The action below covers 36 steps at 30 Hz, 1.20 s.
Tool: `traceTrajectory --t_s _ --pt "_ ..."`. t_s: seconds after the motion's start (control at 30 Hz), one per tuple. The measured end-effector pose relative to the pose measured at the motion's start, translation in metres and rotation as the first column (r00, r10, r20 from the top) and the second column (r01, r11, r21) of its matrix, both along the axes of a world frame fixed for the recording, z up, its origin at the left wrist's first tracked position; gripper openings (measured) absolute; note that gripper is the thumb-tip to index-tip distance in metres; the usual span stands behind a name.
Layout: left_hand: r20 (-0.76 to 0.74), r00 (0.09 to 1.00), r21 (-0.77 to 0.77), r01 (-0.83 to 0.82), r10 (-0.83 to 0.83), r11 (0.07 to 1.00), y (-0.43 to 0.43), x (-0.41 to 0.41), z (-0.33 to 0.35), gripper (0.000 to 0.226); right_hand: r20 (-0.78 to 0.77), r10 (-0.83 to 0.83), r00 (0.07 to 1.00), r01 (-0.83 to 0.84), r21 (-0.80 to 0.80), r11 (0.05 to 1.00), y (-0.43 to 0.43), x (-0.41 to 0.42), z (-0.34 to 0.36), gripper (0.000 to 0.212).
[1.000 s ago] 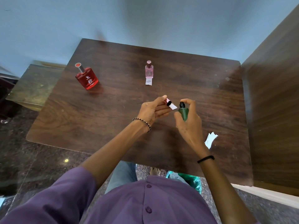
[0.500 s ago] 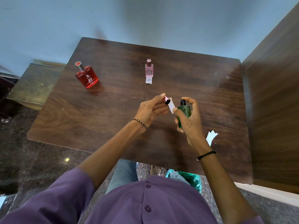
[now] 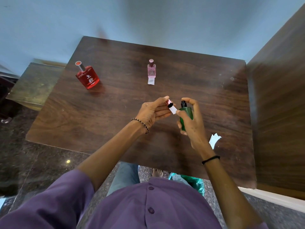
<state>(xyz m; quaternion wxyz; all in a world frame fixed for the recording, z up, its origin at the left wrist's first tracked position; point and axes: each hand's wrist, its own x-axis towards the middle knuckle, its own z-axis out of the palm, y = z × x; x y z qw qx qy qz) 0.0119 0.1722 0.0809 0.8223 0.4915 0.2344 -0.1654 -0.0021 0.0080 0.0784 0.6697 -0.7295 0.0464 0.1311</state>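
My right hand (image 3: 191, 123) grips a small green spray bottle (image 3: 186, 115) above the table, index finger arched over its black nozzle. My left hand (image 3: 152, 111) holds a pink cap (image 3: 169, 103) and a white paper strip (image 3: 173, 110) between thumb and fingers, just left of the nozzle. A red perfume bottle (image 3: 87, 76) stands at the table's far left. A pink perfume bottle (image 3: 151, 70) stands at the far middle, with a white paper strip (image 3: 151, 81) lying in front of it.
The dark wooden table (image 3: 99, 113) meets a blue wall at the back and a wooden panel (image 3: 279, 113) on the right. A torn white paper (image 3: 214, 140) lies by my right wrist. A lower side table (image 3: 33, 83) stands at left.
My right hand has raised the green bottle and tilted it more upright. My left hand has risen slightly with the cap and strip. The standing bottles have not moved.
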Motion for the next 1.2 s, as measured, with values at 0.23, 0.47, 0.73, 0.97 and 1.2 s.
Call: traceTrajectory --t_s 0.23,0.47,0.73,0.97,1.2 --pt "-0.017 0.999 -0.046 -0.035 0.035 0.998 -0.006 0.006 0.001 0.023 0.285 0.301 0.91 -0.13 -0.494 0.86 -0.011 0.001 -0.004 0.038" --pt "-0.056 0.998 -0.092 -0.04 0.035 0.995 -0.01 0.008 0.005 0.03 0.357 0.372 0.857 -0.025 -0.691 0.722 -0.005 0.002 -0.009 0.029" --pt "-0.055 0.998 -0.094 -0.02 0.015 0.995 -0.009 0.008 0.0 0.027 0.379 0.347 0.858 -0.007 -0.668 0.744 -0.007 0.0 -0.01 0.035" --pt "-0.083 0.997 -0.068 -0.007 0.001 0.998 -0.014 0.006 -0.001 0.026 0.353 0.359 0.864 0.025 -0.742 0.67 -0.002 0.001 -0.011 0.033" --pt "-0.094 0.995 -0.098 -0.036 0.027 0.994 -0.014 0.009 -0.001 0.026 0.374 0.391 0.841 0.038 -0.762 0.647 -0.003 -0.001 -0.012 0.043"
